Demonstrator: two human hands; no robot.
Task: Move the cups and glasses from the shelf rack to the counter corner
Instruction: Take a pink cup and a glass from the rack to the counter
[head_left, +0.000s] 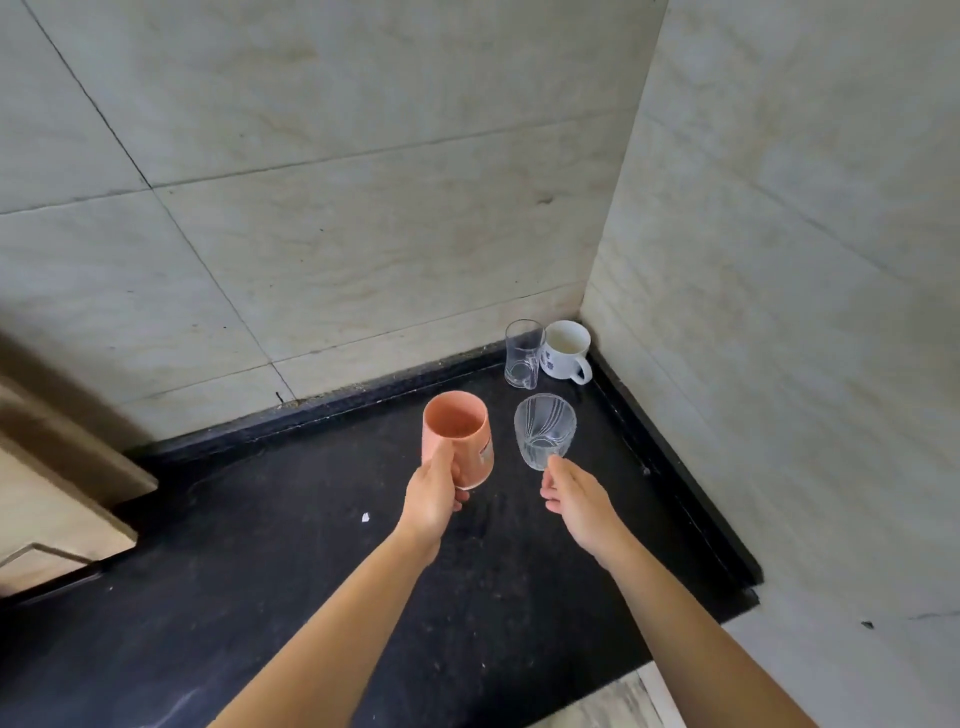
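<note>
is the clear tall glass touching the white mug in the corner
Cannot tell. In the head view the tall glass overlaps the white mug, so neither a gap nor contact shows.

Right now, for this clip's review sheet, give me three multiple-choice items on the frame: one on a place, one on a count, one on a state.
1. Where does the white mug stand?
A. deep in the counter corner
B. at the counter's near edge
C. on the wooden cabinet

2. How many drinking vessels are in view?
A. two
B. four
C. six

3. What is the left hand doing?
A. resting flat on the counter
B. hanging empty
C. gripping the pink cup

Answers:
1 A, the mug sits where the two tiled walls meet, beside the tall clear glass.
2 B, the mug, the tall glass, the pink cup and the patterned glass near the right hand.
3 C, its fingers wrap the cup's lower side.
</note>
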